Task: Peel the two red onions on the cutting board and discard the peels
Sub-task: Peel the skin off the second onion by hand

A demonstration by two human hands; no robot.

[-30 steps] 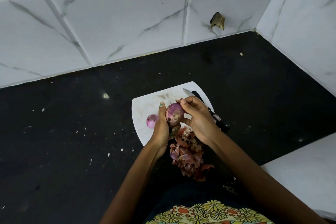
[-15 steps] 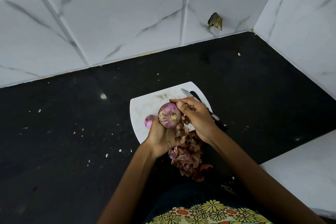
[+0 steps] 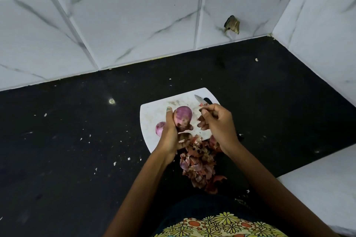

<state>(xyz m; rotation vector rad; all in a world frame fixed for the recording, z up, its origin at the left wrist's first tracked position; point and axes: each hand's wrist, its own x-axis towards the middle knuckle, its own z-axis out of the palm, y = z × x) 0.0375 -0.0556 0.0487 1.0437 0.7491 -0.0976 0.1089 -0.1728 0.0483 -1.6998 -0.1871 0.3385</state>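
My left hand [image 3: 170, 134] grips a purple-red onion [image 3: 182, 116] above the white cutting board [image 3: 154, 113]. My right hand [image 3: 217, 123] hovers just right of the onion with fingers curled, pinching a small scrap of peel [image 3: 204, 105] at its fingertips. A second, smaller onion [image 3: 159, 128] lies on the board, partly hidden behind my left hand. A heap of red-brown peels [image 3: 198, 165] lies at the board's near edge and spills onto the black counter.
A knife [image 3: 201, 99] lies on the board's far right corner, mostly hidden by my right hand. The black counter [image 3: 77, 140] is speckled with white crumbs. Tiled walls stand behind and to the right; a white surface [image 3: 327, 188] sits at the near right.
My right hand has pulled away from the onion to the right with a scrap of peel. My left hand turned the onion and kept hold of it.
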